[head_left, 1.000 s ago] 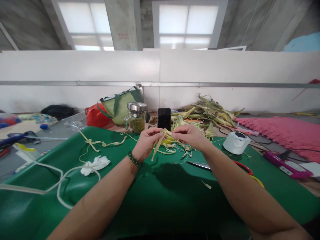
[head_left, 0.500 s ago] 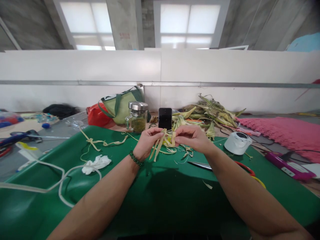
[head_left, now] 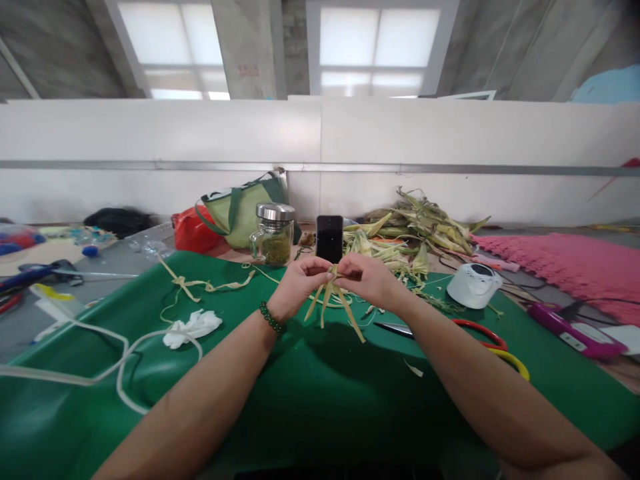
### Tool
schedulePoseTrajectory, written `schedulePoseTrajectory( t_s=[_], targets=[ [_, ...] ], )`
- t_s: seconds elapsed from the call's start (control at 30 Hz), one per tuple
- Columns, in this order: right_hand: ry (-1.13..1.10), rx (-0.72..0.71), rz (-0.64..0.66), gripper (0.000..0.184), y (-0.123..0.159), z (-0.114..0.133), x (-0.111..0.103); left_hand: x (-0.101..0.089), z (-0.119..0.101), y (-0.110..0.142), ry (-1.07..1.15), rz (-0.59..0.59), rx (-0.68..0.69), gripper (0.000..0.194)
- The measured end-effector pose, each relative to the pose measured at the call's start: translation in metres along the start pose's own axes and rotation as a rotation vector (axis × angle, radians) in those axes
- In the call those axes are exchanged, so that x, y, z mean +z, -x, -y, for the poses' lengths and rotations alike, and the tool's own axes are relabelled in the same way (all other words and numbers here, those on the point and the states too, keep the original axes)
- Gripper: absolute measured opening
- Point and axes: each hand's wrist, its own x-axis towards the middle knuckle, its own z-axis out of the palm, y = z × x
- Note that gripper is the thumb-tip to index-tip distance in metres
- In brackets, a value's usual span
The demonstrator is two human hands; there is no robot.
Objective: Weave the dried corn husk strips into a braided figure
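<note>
Over the green mat (head_left: 320,400) my two hands meet, fingertips nearly touching. My left hand (head_left: 300,283), with a green bead bracelet (head_left: 271,318) at the wrist, pinches the top of a bunch of pale corn husk strips (head_left: 327,303). Several strip ends fan out downward from the fingers. My right hand (head_left: 371,283) is closed at the same bunched top, thumb and finger on the husk. The exact join is hidden by the fingers. Scissors (head_left: 397,329) with red and yellow handles lie partly under my right forearm.
Behind my hands stand a phone (head_left: 329,239) and a glass jar mug (head_left: 273,233). A pile of corn husks (head_left: 425,223) lies at the back right. A white roll (head_left: 474,287) sits on the right, a crumpled tissue (head_left: 193,329) and white cable (head_left: 123,367) on the left.
My right hand has moved left to my left hand, bringing its husk strip to the bunch. The strips now fan out downward. More of the scissors' handles shows.
</note>
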Motion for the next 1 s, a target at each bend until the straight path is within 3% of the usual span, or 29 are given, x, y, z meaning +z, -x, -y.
schedulePoseTrajectory(
  t_s=[0.3,0.47,0.67,0.77,0.87,1.0],
  targets=[
    [0.087,-0.045,-0.001,0.012,0.0015,0.0011,-0.0037,0.0009,-0.0043,0.0029,-0.031,0.015,-0.037,0.023],
    [0.251,-0.125,0.067,0.04,0.0033,0.0069,-0.0088,0.0009,-0.0048,0.0017,0.005,-0.001,-0.081,0.024],
    [0.445,-0.293,0.011,0.029,0.0001,0.0066,-0.007,-0.0042,-0.0047,-0.0015,-0.09,-0.014,-0.103,0.023],
    [0.441,-0.325,-0.035,0.023,-0.0008,0.0047,-0.0048,-0.0047,-0.0042,-0.0022,-0.101,0.01,-0.138,0.024],
    [0.341,-0.276,-0.068,0.017,-0.0011,0.0045,-0.0027,-0.0024,-0.0053,-0.0006,-0.148,0.051,-0.133,0.022],
    [0.152,-0.068,-0.141,0.025,-0.0041,0.0016,0.0,0.0005,-0.0069,0.001,-0.179,0.046,-0.107,0.019]
  ],
)
